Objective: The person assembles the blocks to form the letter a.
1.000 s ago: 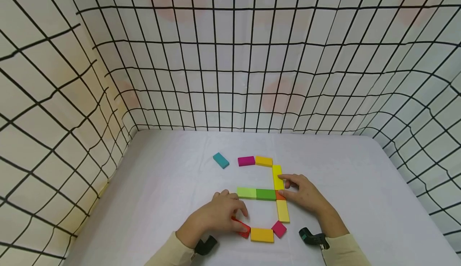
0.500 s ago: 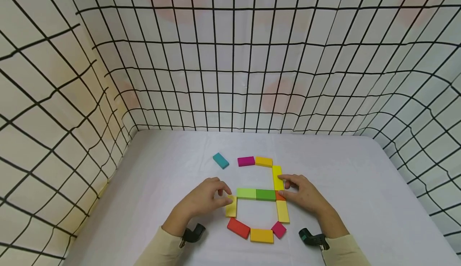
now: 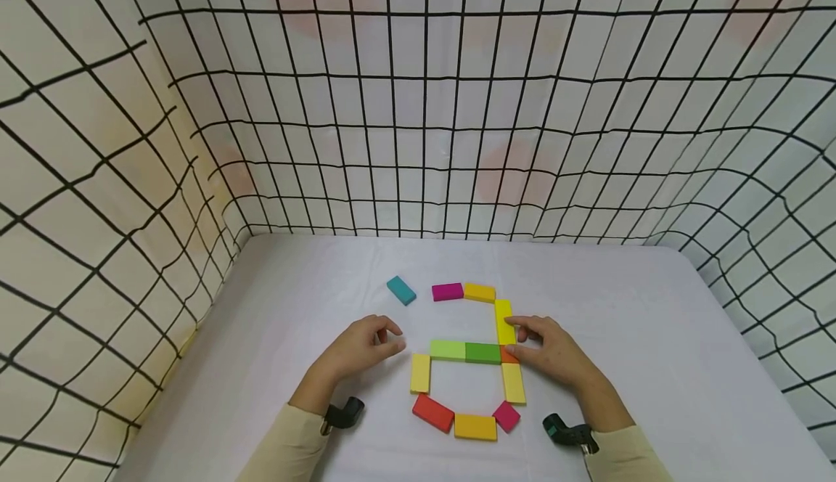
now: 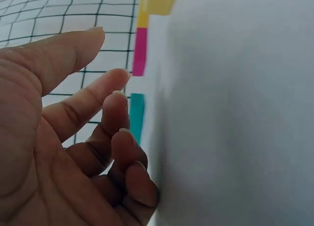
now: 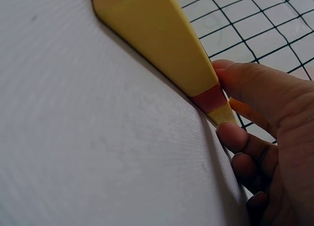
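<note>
My left hand (image 3: 358, 348) hovers left of a pale yellow block (image 3: 421, 374), fingers loosely bent around nothing. In the left wrist view its palm and loose fingers show bare. With thumb on an orange block (image 3: 509, 355) and index finger on a bright yellow block (image 3: 504, 322), my right hand (image 3: 555, 350) touches the right side of a row of blocks lying flat. A light green block (image 3: 448, 350) and a green block (image 3: 483, 353) run left from the orange one. Below are another pale yellow block (image 3: 513, 384), a magenta block (image 3: 506, 416), an amber block (image 3: 475, 427) and a red block (image 3: 433, 412).
At the back a purple block (image 3: 447, 292) meets an orange-yellow block (image 3: 480, 292). A teal block (image 3: 401, 290) lies apart to their left. The white-covered table (image 3: 313, 279) is bounded by black wire mesh (image 3: 424, 126) at the back and sides.
The left hand leaves the red block, touches the top of the left pale yellow block, then lets go and draws back left. The right hand stays in place.
</note>
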### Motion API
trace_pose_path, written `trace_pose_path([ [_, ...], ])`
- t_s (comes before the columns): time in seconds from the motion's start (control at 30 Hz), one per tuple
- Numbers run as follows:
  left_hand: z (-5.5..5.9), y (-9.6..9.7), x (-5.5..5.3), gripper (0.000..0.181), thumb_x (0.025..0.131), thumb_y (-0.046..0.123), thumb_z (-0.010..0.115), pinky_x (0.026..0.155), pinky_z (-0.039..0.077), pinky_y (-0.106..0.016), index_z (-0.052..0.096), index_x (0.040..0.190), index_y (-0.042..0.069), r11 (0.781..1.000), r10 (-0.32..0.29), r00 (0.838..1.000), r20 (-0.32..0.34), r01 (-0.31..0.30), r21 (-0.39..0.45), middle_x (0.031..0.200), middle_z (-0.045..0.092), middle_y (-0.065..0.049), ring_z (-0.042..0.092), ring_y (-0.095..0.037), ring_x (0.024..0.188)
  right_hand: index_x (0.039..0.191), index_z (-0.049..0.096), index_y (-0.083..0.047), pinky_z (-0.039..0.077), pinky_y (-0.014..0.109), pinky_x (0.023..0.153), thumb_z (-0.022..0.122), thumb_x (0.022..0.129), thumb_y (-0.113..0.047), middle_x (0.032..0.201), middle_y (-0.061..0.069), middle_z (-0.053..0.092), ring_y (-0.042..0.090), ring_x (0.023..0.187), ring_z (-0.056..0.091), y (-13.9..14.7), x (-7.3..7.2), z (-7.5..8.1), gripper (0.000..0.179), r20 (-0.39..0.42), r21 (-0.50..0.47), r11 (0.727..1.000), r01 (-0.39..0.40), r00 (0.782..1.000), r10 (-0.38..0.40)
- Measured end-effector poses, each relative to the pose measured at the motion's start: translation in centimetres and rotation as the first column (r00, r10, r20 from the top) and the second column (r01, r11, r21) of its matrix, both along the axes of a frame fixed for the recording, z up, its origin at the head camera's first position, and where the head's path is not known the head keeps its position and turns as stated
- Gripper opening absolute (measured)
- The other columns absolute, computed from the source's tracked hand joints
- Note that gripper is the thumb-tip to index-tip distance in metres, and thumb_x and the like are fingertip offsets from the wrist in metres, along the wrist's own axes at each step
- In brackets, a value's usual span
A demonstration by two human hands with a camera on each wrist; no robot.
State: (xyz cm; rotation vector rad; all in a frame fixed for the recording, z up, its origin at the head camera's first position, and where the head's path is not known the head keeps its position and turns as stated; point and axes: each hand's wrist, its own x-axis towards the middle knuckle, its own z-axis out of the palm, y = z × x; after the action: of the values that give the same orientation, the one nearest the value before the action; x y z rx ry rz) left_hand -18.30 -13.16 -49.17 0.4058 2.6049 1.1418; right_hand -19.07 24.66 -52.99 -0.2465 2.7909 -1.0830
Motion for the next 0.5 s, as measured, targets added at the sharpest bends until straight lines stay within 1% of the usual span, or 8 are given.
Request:
trace_pose_path([
  [0.1,-0.50,0.14,-0.12,0.021,0.095,0.032,0.071,0.061,0.044,-0.029,0.070,0.109,0.017,1.000,0.008,1.000,0.007,-0.008,-0.010,0.085,0.057,0.001,0.052,-0.015,0.074,0.134,0.066,-0.020,0.041,0.039,0.089,0.080,0.087,-0.039,0.097,-0.005,0.056,0.021,0.104,0.048,0.02,0.02,-0.02,0.053,-0.006,-0.003,1.000,-0.010,1.000,0.010],
  [0.3,-1.04,0.22,-0.28,0.018,0.096,0.031,0.071,0.062,0.044,-0.030,0.068,0.107,0.017,0.998,0.070,0.997,0.017,-0.070,-0.005,0.084,0.057,-0.001,0.053,-0.016,0.074,0.134,0.066,-0.020,0.041,0.039,0.089,0.080,0.088,-0.039,0.096,-0.005,0.056,0.020,0.104,0.048,0.11,0.02,-0.07,0.052,-0.003,0.001,1.000,-0.013,1.000,0.013],
  [0.43,-1.11,0.28,-0.41,0.021,0.094,0.031,0.073,0.063,0.043,-0.029,0.068,0.108,0.016,0.997,0.076,0.997,0.007,-0.076,0.005,0.084,0.057,0.000,0.052,-0.015,0.074,0.135,0.065,-0.021,0.041,0.040,0.090,0.080,0.087,-0.039,0.097,-0.004,0.056,0.021,0.105,0.048,0.16,-0.01,-0.03,0.053,0.006,0.003,1.000,-0.007,1.000,0.007],
  [0.5,-1.08,0.32,-0.45,0.023,0.093,0.031,0.075,0.063,0.043,-0.028,0.068,0.109,0.015,0.998,0.068,0.998,-0.002,-0.068,0.008,0.084,0.057,0.000,0.052,-0.015,0.074,0.134,0.065,-0.021,0.042,0.040,0.090,0.080,0.087,-0.040,0.097,-0.004,0.056,0.021,0.105,0.048,0.18,-0.02,-0.03,0.053,0.008,0.000,1.000,-0.004,1.000,0.004],
])
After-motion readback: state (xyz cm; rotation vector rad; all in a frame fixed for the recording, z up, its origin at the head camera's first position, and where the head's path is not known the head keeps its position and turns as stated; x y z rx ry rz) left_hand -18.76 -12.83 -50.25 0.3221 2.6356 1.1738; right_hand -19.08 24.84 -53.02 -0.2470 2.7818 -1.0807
